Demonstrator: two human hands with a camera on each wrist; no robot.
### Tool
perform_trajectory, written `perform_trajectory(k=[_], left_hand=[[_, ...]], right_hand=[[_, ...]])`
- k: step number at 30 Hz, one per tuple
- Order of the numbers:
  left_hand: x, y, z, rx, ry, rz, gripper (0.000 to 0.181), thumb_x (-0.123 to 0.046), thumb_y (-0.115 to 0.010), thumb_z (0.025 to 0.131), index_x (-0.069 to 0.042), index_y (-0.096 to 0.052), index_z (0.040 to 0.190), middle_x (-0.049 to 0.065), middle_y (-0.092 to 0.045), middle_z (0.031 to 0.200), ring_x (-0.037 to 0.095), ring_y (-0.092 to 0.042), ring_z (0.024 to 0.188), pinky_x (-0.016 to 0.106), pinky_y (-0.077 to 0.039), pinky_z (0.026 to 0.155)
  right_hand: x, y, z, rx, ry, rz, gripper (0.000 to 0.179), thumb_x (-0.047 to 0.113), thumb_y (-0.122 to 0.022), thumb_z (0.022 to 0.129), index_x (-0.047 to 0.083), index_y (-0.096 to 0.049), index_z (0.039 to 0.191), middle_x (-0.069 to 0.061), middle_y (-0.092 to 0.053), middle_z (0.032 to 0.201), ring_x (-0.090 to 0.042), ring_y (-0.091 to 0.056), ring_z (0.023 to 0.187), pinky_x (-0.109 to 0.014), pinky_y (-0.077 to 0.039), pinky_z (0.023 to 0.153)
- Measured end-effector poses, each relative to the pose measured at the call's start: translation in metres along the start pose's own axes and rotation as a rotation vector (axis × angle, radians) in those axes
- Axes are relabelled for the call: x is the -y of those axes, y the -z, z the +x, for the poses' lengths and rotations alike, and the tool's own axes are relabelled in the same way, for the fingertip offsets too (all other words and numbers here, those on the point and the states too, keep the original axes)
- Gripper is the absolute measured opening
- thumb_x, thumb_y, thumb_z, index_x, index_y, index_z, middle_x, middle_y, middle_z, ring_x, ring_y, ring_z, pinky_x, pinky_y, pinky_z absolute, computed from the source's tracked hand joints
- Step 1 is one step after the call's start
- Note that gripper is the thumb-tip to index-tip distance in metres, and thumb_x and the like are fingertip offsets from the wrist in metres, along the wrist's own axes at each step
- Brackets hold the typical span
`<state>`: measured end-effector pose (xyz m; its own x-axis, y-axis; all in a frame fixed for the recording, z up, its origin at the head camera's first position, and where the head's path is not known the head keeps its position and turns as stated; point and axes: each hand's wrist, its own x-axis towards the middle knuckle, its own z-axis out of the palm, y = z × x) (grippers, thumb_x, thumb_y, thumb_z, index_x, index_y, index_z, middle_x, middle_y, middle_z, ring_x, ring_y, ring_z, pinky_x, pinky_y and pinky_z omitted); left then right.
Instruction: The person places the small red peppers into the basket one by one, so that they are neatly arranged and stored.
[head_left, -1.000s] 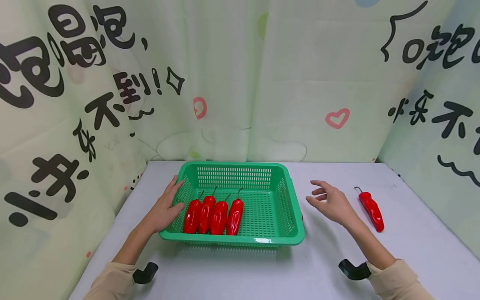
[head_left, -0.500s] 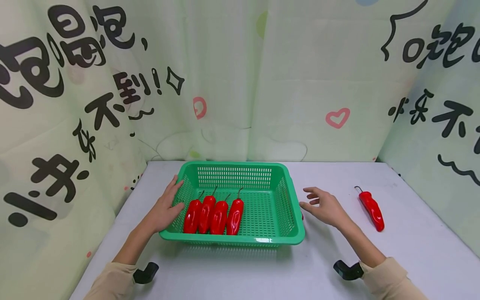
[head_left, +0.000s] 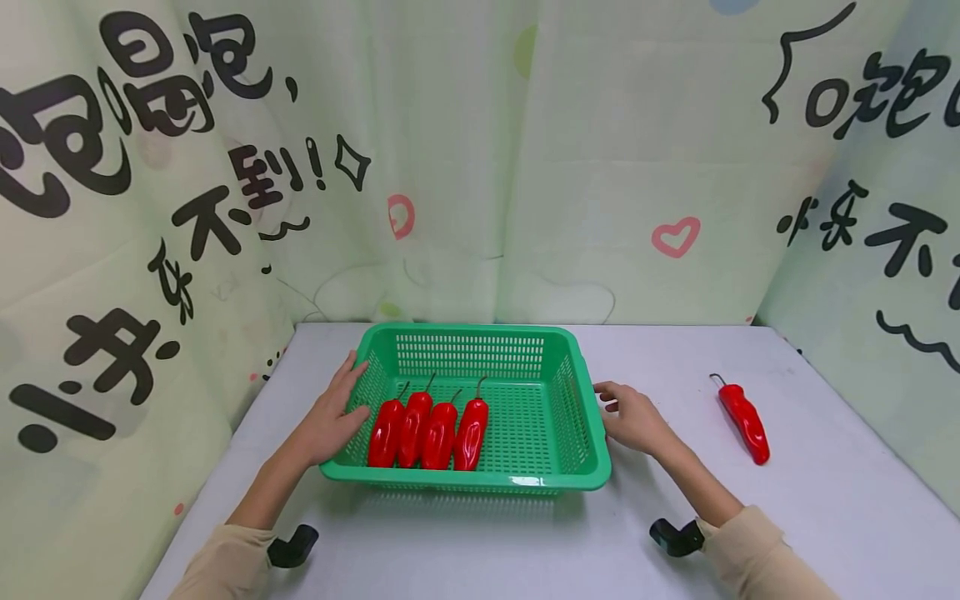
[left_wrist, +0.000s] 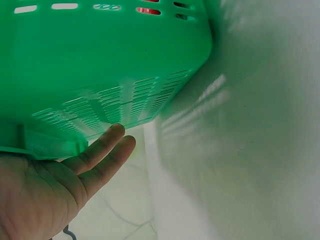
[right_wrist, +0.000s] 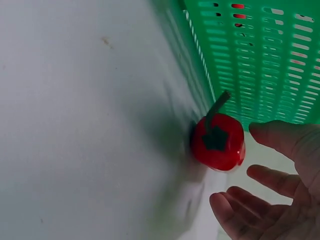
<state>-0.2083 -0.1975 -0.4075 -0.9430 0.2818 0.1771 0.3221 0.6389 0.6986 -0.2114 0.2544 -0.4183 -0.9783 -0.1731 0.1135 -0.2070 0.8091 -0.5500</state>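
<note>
A green plastic basket (head_left: 558, 479) holds several red chili peppers (head_left: 411, 429), side by side in its left half. My left hand (head_left: 337, 417) rests on the basket's left rim, thumb over the inner side. In the left wrist view two fingers (left_wrist: 102, 150) reach out straight below the rim. On the other side, my right hand (head_left: 633, 417) is at the outside of the right wall, its fingertips partly hidden by the rim. The right wrist view has a red pepper (right_wrist: 220, 145) seen from its green stem end, against the basket's outer wall. The right fingers are spread around it, apart from it.
Another red chili pepper (head_left: 744, 423) lies by itself on the white table (head_left: 480, 550), right of the right hand. Behind and at both sides hang pale printed curtains (head_left: 585, 167). Each wrist wears a black camera mount (head_left: 292, 546).
The right hand has moved left and slightly down to the basket's right wall, covering the bit of red seen there before. The left hand, basket and peppers stay in place.
</note>
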Motion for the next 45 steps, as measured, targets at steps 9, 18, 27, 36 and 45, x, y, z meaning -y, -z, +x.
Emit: perform_trajectory(k=[9, 18, 27, 36, 45], left_hand=[[-0.001, 0.0, 0.0, -0.001, 0.001, 0.0, 0.069, -0.008, -0.048, 0.096, 0.004, -0.023, 0.16, 0.023, -0.007, 0.17, 0.049, -0.015, 0.153, 0.072, -0.029, 0.112], [-0.001, 0.0, 0.0, -0.008, -0.01, -0.001, 0.069, -0.008, -0.048, 0.096, 0.004, -0.024, 0.159, 0.024, -0.008, 0.17, 0.049, -0.015, 0.153, 0.072, -0.026, 0.113], [-0.002, 0.0, 0.0, -0.008, -0.008, -0.009, 0.068, -0.007, -0.047, 0.096, 0.004, -0.024, 0.159, 0.024, -0.007, 0.17, 0.049, -0.014, 0.153, 0.072, -0.026, 0.113], [-0.002, 0.0, -0.001, -0.011, -0.007, -0.007, 0.069, -0.008, -0.047, 0.095, 0.004, -0.024, 0.159, 0.024, -0.008, 0.17, 0.049, -0.014, 0.153, 0.072, -0.026, 0.113], [-0.001, -0.001, -0.001, -0.014, -0.011, -0.007, 0.07, -0.008, -0.047, 0.095, 0.004, -0.024, 0.159, 0.024, -0.008, 0.17, 0.049, -0.015, 0.153, 0.072, -0.026, 0.113]], right_hand=[[-0.001, -0.007, 0.004, 0.008, 0.068, 0.037, 0.047, 0.006, -0.072, 0.087, -0.016, -0.059, 0.127, -0.032, -0.066, 0.112, -0.044, -0.069, 0.096, -0.054, -0.058, 0.082], [-0.001, -0.01, 0.007, 0.001, 0.053, 0.059, 0.049, 0.003, -0.071, 0.087, -0.016, -0.056, 0.129, -0.027, -0.066, 0.105, -0.033, -0.067, 0.088, -0.049, -0.057, 0.074], [0.001, -0.008, 0.004, -0.011, 0.01, 0.04, 0.056, 0.008, -0.073, 0.087, -0.014, -0.054, 0.134, -0.031, -0.067, 0.111, -0.041, -0.069, 0.093, -0.049, -0.059, 0.074], [0.004, 0.002, 0.003, -0.014, -0.061, 0.034, 0.059, 0.013, -0.07, 0.09, -0.011, -0.051, 0.14, -0.035, -0.061, 0.124, -0.046, -0.065, 0.101, -0.047, -0.063, 0.073], [0.005, 0.017, 0.002, -0.053, -0.068, 0.037, 0.065, 0.015, -0.072, 0.09, -0.007, -0.046, 0.146, -0.035, -0.057, 0.131, -0.047, -0.062, 0.107, -0.046, -0.063, 0.073]])
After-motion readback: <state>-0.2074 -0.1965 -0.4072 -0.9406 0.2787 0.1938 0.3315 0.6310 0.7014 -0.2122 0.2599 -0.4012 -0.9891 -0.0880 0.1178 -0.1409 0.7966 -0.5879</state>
